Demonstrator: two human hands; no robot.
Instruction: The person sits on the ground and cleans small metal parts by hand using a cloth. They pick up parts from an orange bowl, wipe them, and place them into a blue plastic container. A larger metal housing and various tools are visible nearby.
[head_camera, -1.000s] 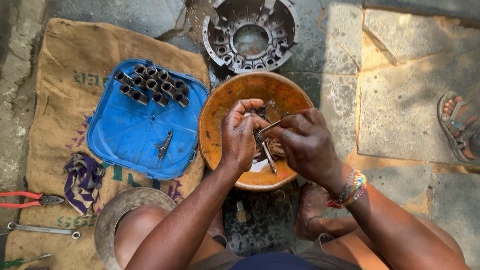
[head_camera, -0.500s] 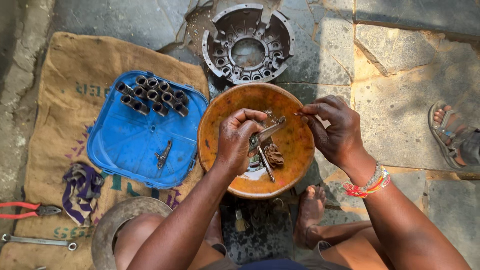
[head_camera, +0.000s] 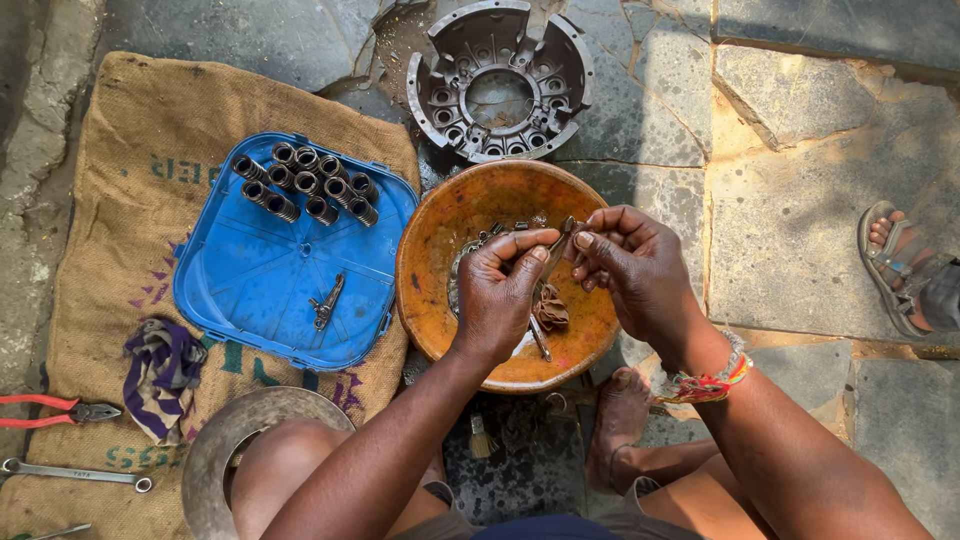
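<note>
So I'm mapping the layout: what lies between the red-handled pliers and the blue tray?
In the head view, a crumpled purple patterned rag lies on the burlap sack between the pliers and the blue tray.

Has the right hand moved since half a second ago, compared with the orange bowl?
Yes. The right hand has come back in from the orange bowl's right rim toward the left hand, meeting at the small metal part.

blue tray (head_camera: 262, 290) with metal cylinders (head_camera: 305, 183) | burlap sack (head_camera: 105, 165) | round metal housing (head_camera: 499, 79) | red-handled pliers (head_camera: 55, 410) | wrench (head_camera: 75, 475)

Left hand (head_camera: 500, 295) and right hand (head_camera: 632, 268) meet, fingertips pinched
</note>
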